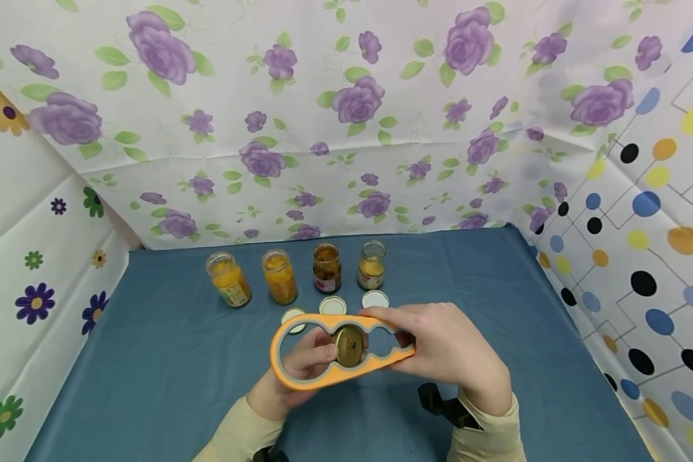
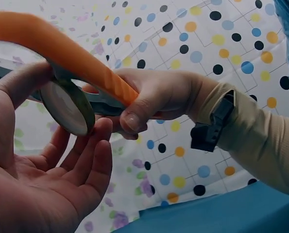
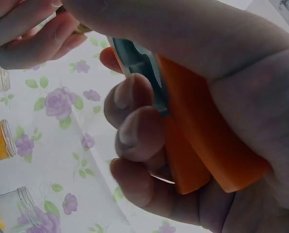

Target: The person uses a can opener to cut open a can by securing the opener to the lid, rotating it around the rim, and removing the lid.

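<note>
My left hand (image 1: 310, 357) pinches a gold jar lid (image 1: 349, 345) between thumb and fingers. The lid's white underside shows in the left wrist view, with no jar beneath it. My right hand (image 1: 450, 346) grips the narrow end of an orange jar opener (image 1: 308, 384) lined with grey scalloped edges. Seen from the head, the lid sits within the opener's middle notch, its rim right at the grey teeth. In the right wrist view, my fingers curl round the opener's two orange handle ends (image 3: 202, 141).
Behind the hands stand several open glass jars: two with orange-yellow contents (image 1: 229, 282) (image 1: 280, 279), a dark brown one (image 1: 326, 269) and a partly filled yellow one (image 1: 372, 266). Three lids (image 1: 332, 305) lie before them on the blue cloth (image 1: 167, 359). Patterned sheets surround the table.
</note>
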